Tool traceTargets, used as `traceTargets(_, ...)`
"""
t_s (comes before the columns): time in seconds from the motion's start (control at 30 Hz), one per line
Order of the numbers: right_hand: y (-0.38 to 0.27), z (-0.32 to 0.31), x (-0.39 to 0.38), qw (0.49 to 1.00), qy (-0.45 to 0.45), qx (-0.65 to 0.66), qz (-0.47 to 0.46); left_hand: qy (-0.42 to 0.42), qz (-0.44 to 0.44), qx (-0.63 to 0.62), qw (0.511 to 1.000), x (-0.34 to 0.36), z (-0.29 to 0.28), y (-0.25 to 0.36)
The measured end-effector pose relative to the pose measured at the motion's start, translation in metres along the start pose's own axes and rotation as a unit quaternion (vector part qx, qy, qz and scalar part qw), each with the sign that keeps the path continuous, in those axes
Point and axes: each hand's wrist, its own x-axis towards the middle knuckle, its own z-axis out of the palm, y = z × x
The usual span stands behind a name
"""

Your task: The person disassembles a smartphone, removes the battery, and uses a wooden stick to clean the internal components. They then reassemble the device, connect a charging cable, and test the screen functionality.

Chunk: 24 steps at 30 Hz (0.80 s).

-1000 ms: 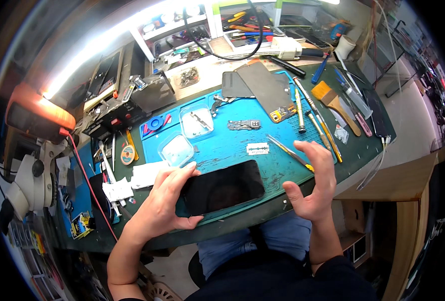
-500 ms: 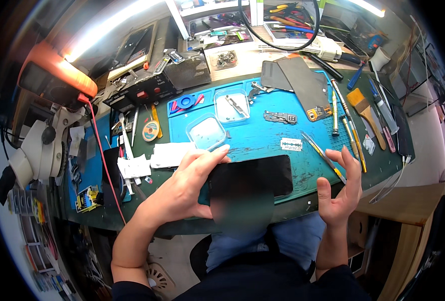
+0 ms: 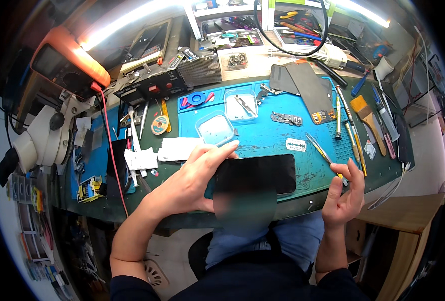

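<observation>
My left hand (image 3: 187, 183) grips the left end of a black phone (image 3: 257, 173) lying on the blue silicone mat (image 3: 262, 140) near the bench's front edge; a blurred patch hides its lower part. My right hand (image 3: 344, 198) is beside the phone's right end, loosely bent fingers apart, holding nothing visible, just in front of a thin yellow-handled tool (image 3: 323, 153). A razor blade (image 3: 295, 144) lies behind the phone, with a circuit board (image 3: 286, 118) farther back. Two clear boxes (image 3: 215, 128) with small items sit at the back left.
An orange multimeter (image 3: 62, 62), a white microscope (image 3: 44, 135) and a black boxy device (image 3: 150, 88) stand left. Dark panels (image 3: 305, 85), several screwdrivers (image 3: 353, 130) and a brush (image 3: 368, 115) lie right. A cable loop (image 3: 290, 50) hangs above the back shelves.
The view has shifted, so the bench sits farther right and higher. My left hand stays on the phone; my right hand's fingers have bent somewhat closer to the yellow-handled tool.
</observation>
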Motion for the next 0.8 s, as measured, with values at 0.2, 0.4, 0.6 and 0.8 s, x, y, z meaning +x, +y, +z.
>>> traceTargets(0.2,-0.0043,0.0027,0.0001,0.999,0.009,0.002,0.048,-0.003,-0.004,-0.007,1.000,-0.0006,-0.0006,0.0016)
traceTargets(0.4,-0.0061,0.0013,0.0060,0.999,-0.020,-0.032,0.030,-0.005,-0.012,-0.007,1.000,0.0005,-0.0004,0.0036)
traceTargets(0.6,-0.0057,0.0019,0.0053,0.999,-0.010,-0.027,0.036,-0.013,-0.020,-0.002,1.000,0.0002,-0.0014,0.0035)
traceTargets(0.8,-0.0051,0.0011,0.0092,0.999,-0.015,-0.034,0.019,-0.008,-0.020,0.004,1.000,0.0013,-0.0007,0.0044)
